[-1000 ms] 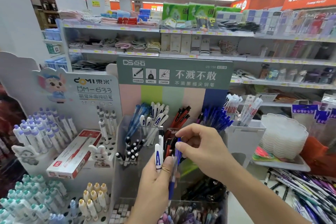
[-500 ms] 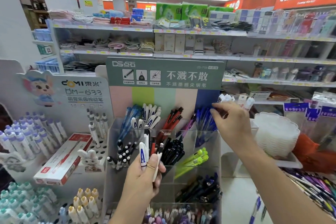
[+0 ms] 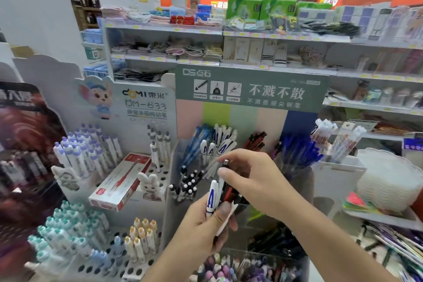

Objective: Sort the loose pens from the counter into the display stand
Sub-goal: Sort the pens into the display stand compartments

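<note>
So we're at the clear acrylic tiered pen display stand (image 3: 297, 181), sitting just beyond both hands. Our left hand (image 3: 201, 229) grips a small upright bunch of pens, the white pen with a blue A (image 3: 211, 198) in front. Our right hand (image 3: 254, 181) pinches a red-and-black pen (image 3: 226, 186) from that bunch, long axis pointing up. The red pens' compartment (image 3: 255, 141) is right above it, so the right hand's closer.

Red-black pen (image 3: 229, 186) upright; stand (image 3: 249, 89) behind
</note>
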